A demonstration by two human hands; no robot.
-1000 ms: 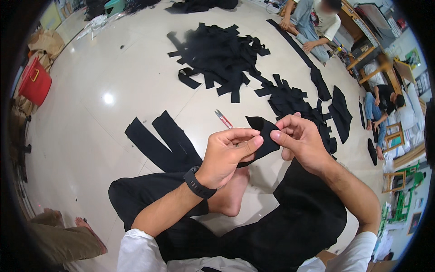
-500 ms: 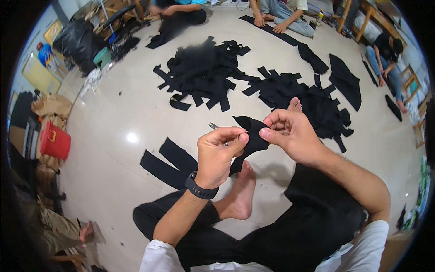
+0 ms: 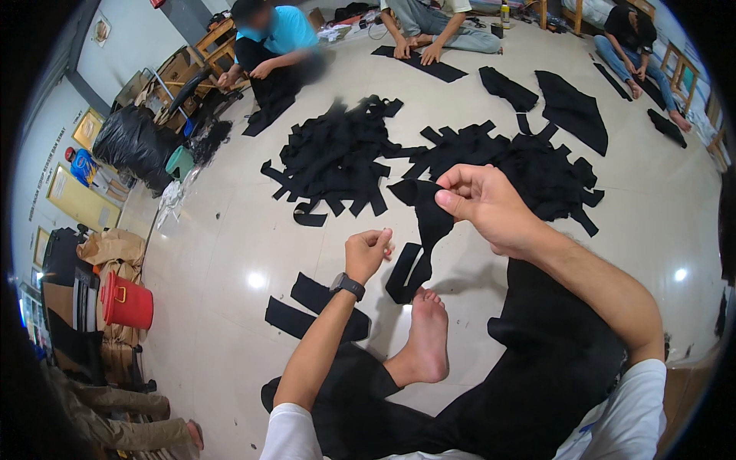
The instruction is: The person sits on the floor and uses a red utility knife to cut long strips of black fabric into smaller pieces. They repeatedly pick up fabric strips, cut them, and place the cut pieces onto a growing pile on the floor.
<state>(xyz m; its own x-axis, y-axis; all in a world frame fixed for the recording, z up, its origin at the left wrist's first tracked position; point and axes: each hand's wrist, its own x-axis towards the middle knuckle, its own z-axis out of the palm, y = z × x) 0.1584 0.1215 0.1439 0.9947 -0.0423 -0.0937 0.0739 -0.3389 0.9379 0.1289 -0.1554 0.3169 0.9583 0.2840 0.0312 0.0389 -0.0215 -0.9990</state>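
My right hand [image 3: 484, 203] pinches the upper edge of a black fabric piece [image 3: 431, 222] between thumb and fingers. The piece hangs down in a long narrow strip and folds over near my bare foot [image 3: 429, 337]. Lower and to the left, apart from the cloth, is my left hand [image 3: 368, 254], with a dark watch [image 3: 348, 287] on its wrist. Its fingers are drawn together; whatever they may hold is hidden. Two black fabric strips [image 3: 307, 307] lie on the floor beside that wrist.
Ahead lie two heaps of black fabric pieces, a left heap [image 3: 337, 153] and a right heap [image 3: 529, 172]. Larger cut panels [image 3: 571, 111] rest farther right. Several people sit around the floor with black cloth. A red bucket [image 3: 128, 301] stands at the left.
My left hand has let go of the fabric and moved down and away. The right hand has risen slightly, still holding the piece. The snips' tip near my left hand has gone from sight.
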